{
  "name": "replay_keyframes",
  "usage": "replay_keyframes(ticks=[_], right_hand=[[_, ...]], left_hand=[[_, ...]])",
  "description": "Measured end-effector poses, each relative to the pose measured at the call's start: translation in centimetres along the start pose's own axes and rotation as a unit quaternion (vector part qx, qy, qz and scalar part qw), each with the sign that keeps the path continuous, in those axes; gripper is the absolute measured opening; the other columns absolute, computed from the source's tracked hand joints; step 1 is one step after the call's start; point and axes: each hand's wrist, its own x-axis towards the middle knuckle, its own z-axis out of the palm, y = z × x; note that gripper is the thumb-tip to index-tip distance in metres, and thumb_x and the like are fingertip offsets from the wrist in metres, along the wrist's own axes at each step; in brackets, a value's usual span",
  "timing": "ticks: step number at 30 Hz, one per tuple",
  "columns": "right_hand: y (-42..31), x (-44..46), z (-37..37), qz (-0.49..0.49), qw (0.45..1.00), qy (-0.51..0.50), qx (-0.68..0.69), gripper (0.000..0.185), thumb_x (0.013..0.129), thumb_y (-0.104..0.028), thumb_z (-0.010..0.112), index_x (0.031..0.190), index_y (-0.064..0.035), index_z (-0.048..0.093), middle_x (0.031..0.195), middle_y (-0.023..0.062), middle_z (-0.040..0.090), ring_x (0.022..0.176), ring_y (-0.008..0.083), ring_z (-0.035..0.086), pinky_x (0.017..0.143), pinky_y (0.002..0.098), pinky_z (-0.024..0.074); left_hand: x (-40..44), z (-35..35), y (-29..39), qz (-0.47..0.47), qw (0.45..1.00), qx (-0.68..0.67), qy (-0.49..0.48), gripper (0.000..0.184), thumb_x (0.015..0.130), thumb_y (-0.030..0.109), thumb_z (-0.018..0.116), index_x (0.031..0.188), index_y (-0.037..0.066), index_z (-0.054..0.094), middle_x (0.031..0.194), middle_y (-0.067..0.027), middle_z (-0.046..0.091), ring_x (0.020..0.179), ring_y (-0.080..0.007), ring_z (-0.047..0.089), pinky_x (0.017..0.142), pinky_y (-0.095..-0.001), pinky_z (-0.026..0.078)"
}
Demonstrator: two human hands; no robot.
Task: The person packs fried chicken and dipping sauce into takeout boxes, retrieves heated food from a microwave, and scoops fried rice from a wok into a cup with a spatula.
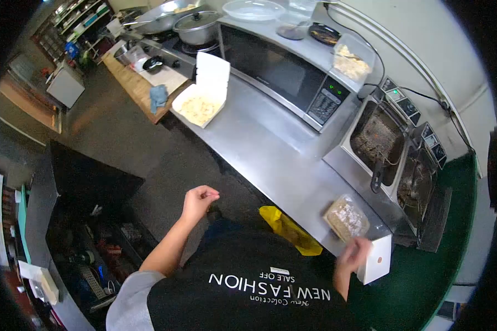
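Observation:
My left hand (200,202) is raised over the dark floor at the counter's front, fingers curled together; whether something small is between them is hidden. My right hand (355,254), smeared by motion, is at the counter's right end, between a clear plastic container (347,218) of something pale and floury and a white box (376,260). Whether it touches either cannot be made out. An open white takeaway box (199,109) with pale yellowish food stands at the far left part of the steel counter (259,143), its lid upright.
A yellow bag (290,229) hangs at the counter's front edge. Behind are a microwave (279,69) and two fryers with a basket handle (377,174) sticking out. At back left are a lidded pot (197,28), a pan (163,17) and a blue cloth (158,96) on a wooden board.

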Motion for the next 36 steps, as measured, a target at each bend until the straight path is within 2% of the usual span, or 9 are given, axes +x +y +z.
replay_keyframes(ticks=[2, 4, 6, 8, 10, 20, 28, 32, 36], right_hand=[[-4.9, 4.2, 6.0, -0.082, 0.986, -0.094, 0.109, 0.005, 0.088, -0.005, 0.063, 0.088, -0.0001, 0.063, 0.082, 0.0129, 0.061, 0.074, 0.028, 0.057, 0.07, 0.0379, 0.0455], [-6.5, 7.1, 13.1, -0.009, 0.961, -0.207, 0.185, 0.013, 0.087, -0.006, 0.063, 0.098, 0.0007, 0.066, 0.096, 0.015, 0.066, 0.093, 0.0301, 0.063, 0.082, 0.0389, 0.0498], [-5.5, 9.3, 22.6, 0.044, 0.958, -0.13, 0.253, 0.05, 0.088, -0.011, 0.067, 0.135, -0.0038, 0.052, 0.12, 0.0175, 0.059, 0.111, 0.0266, 0.057, 0.092, 0.0376, 0.0493], [-1.6, 11.7, 33.2, 0.188, 0.936, -0.017, 0.298, 0.075, 0.082, -0.015, 0.075, 0.146, -0.0018, 0.038, 0.129, 0.0229, 0.053, 0.122, 0.0313, 0.053, 0.1, 0.0391, 0.0451], [2.3, 15.0, 38.6, 0.171, 0.982, 0.082, -0.016, 0.09, 0.077, -0.021, 0.081, 0.147, 0.0051, 0.03, 0.132, 0.0286, 0.05, 0.125, 0.0371, 0.049, 0.105, 0.0419, 0.0409], [4.8, 18.7, 41.7, 0.28, 0.953, 0.109, -0.03, 0.065, 0.073, -0.025, 0.084, 0.119, 0.0068, 0.051, 0.115, 0.0257, 0.058, 0.111, 0.0429, 0.055, 0.098, 0.0461, 0.0423], [1.3, 17.3, 41.6, 0.269, 0.937, 0.224, 0.003, 0.076, 0.072, -0.018, 0.084, 0.135, 0.0001, 0.046, 0.124, 0.0214, 0.057, 0.12, 0.0356, 0.05, 0.103, 0.0426, 0.0382], [-1.6, 13.2, 42.9, 0.26, 0.91, 0.158, 0.281, 0.041, 0.087, -0.008, 0.069, 0.125, 0.0001, 0.057, 0.119, 0.0138, 0.063, 0.115, 0.0218, 0.057, 0.101, 0.0342, 0.041], [-4.1, 14.2, 42.6, 0.291, 0.89, 0.079, 0.342, 0.021, 0.095, -0.006, 0.057, 0.113, 0.0006, 0.065, 0.105, 0.01, 0.069, 0.103, 0.0179, 0.063, 0.091, 0.0315, 0.0481]], left_hand=[[-1.4, -1.8, -1.2, -0.046, 0.998, -0.007, 0.043, 0.019, 0.09, 0.016, 0.07, 0.076, 0.003, 0.068, 0.064, -0.0002, 0.059, 0.053, -0.0063, 0.051, 0.049, -0.0257, 0.04], [-2.4, -3.1, -2.7, -0.078, 0.995, -0.006, 0.063, 0.028, 0.095, 0.022, 0.064, 0.073, 0.003, 0.064, 0.059, 0.0007, 0.055, 0.051, -0.0064, 0.049, 0.048, -0.0255, 0.039], [-3.6, -3.5, -2.8, -0.09, 0.994, -0.019, 0.065, 0.026, 0.095, 0.02, 0.062, 0.077, 0.002, 0.064, 0.062, -0.0002, 0.057, 0.053, -0.0069, 0.051, 0.05, -0.0258, 0.041], [-4.6, -4.0, -5.2, -0.014, 0.998, -0.013, 0.06, 0.02, 0.096, 0.014, 0.059, 0.083, -0.001, 0.064, 0.071, -0.0051, 0.061, 0.062, -0.0119, 0.057, 0.059, -0.0285, 0.046], [-6.0, -5.9, -7.0, 0.079, 0.991, 0.106, -0.001, 0.011, 0.089, 0.006, 0.06, 0.094, 0.0, 0.067, 0.09, -0.0146, 0.066, 0.081, -0.0279, 0.064, 0.074, -0.0351, 0.05], [-10.4, -17.2, -16.0, -0.069, 0.974, 0.203, -0.077, 0.018, 0.085, 0.012, 0.069, 0.101, 0.002, 0.069, 0.097, -0.016, 0.067, 0.087, -0.029, 0.068, 0.077, -0.0361, 0.054], [-6.3, -19.5, -15.7, -0.028, 0.971, 0.233, -0.04, 0.018, 0.086, 0.008, 0.067, 0.102, 0.0, 0.068, 0.095, -0.0156, 0.066, 0.08, -0.0287, 0.066, 0.074, -0.0354, 0.052], [-3.6, -17.7, -13.3, -0.057, 0.976, 0.209, -0.031, 0.019, 0.086, 0.008, 0.067, 0.103, 0.0, 0.067, 0.096, -0.0151, 0.067, 0.082, -0.027, 0.067, 0.074, -0.0336, 0.052], [-3.1, -15.6, -12.5, -0.06, 0.976, 0.204, -0.038, 0.019, 0.087, 0.009, 0.067, 0.104, 0.001, 0.068, 0.098, -0.0154, 0.067, 0.084, -0.027, 0.068, 0.073, -0.0336, 0.053]])
